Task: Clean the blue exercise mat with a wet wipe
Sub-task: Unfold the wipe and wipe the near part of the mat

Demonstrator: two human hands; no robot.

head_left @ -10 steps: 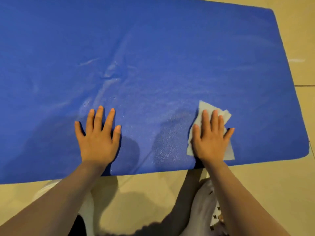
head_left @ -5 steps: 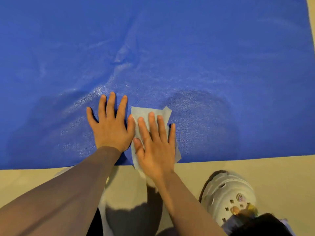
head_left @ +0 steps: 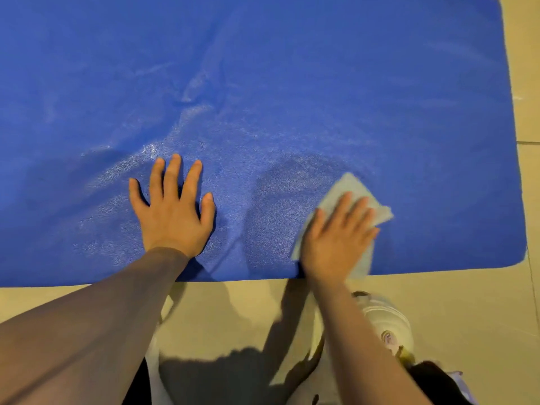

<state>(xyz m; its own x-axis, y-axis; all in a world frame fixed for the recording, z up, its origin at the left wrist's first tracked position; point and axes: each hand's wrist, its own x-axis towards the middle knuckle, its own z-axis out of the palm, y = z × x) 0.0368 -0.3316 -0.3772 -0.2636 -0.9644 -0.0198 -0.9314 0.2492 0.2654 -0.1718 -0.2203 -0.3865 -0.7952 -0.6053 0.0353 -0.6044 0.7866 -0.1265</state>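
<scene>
Mat lies flat on the floor. Left hand, fingers spread, pins it. Right hand, fingers straight and near together, presses the wipe by the near right corner. Risk: wipe bunches or slides off the edge onto the floor.

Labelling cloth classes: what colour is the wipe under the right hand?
Pale grey-white, plain, no pattern: the thin wet wipe on the blue foam mat, head view.

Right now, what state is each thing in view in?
Blue exercise mat: flat on the floor, creased, damp sheen near the hands.
Wet wipe: spread on the mat under the right hand.
Left hand: flat on the mat, fingers spread.
Right hand: flat, pressing the wipe.
</scene>
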